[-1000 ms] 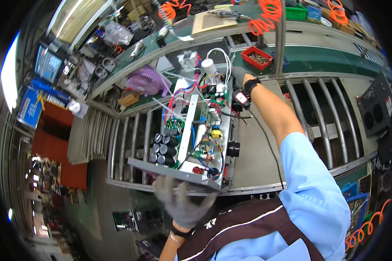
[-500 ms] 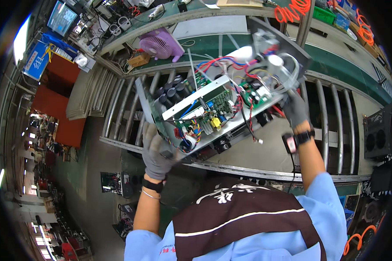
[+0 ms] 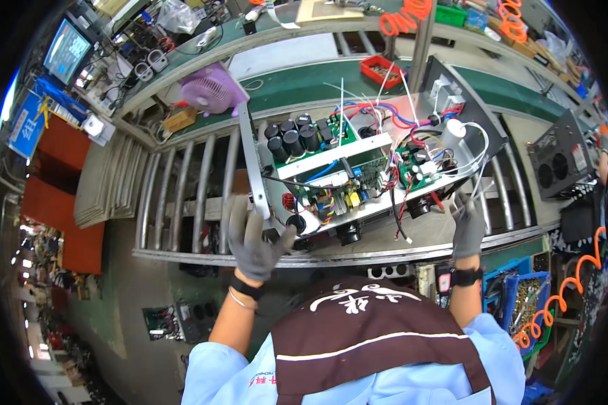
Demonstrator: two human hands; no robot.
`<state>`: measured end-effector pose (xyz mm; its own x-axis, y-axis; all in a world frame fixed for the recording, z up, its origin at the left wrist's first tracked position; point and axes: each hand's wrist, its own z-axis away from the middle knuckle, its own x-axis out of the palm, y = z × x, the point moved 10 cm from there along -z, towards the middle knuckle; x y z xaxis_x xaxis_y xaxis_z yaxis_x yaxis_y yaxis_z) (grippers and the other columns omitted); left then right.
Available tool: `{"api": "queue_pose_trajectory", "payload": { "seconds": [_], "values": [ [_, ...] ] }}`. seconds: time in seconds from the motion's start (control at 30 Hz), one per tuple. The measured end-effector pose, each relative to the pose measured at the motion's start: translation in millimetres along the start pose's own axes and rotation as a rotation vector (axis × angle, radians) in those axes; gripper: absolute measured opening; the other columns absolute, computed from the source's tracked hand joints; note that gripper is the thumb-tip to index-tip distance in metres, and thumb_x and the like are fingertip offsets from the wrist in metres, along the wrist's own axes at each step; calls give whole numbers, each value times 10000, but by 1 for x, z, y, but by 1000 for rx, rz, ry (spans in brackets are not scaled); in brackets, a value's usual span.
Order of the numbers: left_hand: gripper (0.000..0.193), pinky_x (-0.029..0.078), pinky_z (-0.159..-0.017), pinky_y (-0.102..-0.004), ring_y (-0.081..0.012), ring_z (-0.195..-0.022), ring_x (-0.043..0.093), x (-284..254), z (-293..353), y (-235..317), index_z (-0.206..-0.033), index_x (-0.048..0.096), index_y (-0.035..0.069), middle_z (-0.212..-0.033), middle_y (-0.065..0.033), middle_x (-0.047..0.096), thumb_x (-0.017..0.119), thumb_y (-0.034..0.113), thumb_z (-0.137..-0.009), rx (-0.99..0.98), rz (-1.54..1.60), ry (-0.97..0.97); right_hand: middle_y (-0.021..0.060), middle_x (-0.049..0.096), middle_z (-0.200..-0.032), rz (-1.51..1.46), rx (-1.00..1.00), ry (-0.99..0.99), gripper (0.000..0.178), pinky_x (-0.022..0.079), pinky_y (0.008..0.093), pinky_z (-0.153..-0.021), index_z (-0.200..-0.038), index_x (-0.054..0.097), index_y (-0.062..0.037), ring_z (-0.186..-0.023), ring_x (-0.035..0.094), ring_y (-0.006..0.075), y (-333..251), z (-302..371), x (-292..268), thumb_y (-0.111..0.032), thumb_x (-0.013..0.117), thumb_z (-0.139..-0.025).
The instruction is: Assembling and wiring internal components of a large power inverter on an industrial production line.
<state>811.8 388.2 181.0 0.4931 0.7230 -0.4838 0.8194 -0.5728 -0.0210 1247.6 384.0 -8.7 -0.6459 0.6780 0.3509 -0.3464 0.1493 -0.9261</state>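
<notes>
Smooth steel rollers [image 3: 205,185] lie left of the left hand [image 3: 255,236], in a matte grey glove, its grip spread wide beside a boxy, open-topped metal case [image 3: 252,158]; the right hand [image 3: 467,226], similarly gloved, has parted fingers near the case's front edge. Bare rollers flank the case.

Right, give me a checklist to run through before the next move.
1. Chassis open side up: ok.
2. Left hand touching left panel: cannot tell; it is close by, fingers spread.
3. Right hand gripping chassis: cannot tell; it is near the front right corner.
4. Black cable tucked in: not ok; its white plug hangs past the front edge.
5. White strips lying flat: not ok; several stick up.
6. Black unit apart from chassis: ok.
</notes>
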Motion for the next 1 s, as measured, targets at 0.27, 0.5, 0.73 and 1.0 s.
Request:
{"api": "queue_pose_trajectory", "payload": {
  "seconds": [0.27,0.5,0.73,1.0],
  "values": [
    [495,448,-530,-344,-245,-608,562,58,23,81,-1164,512,68,-737,-83,563,611,393,-803,-169,802,-585,44,554,-741,572,-187,-680,136,410,307,-641,-886,602,-25,-702,521,136,-44,146,120,-127,533,-827],
    [336,460,-708,-299,-199,-770,601,104,33,78,-1048,579,-2,-817,-102,615,455,287,-930,-531,1309,-709,120,552,-743,717,-264,-1004,167,421,343,-650,-862,605,-14,-713,551,248,-18,185,166,-164,546,-820],
    [328,457,-696,-289,-185,-747,592,108,50,71,-997,616,1,-807,-102,613,427,263,-942,-669,1414,-810,120,557,-714,698,-34,-1077,174,427,348,-600,-826,602,-9,-665,553,249,8,192,172,-178,561,-809],
    [347,461,-645,-291,-168,-707,599,93,68,25,-879,617,-45,-763,-102,629,457,259,-928,-552,1029,-777,120,596,-748,615,-431,-871,133,447,349,-624,-825,631,-12,-687,570,262,-1,192,183,-125,592,-766]
  ]
}}
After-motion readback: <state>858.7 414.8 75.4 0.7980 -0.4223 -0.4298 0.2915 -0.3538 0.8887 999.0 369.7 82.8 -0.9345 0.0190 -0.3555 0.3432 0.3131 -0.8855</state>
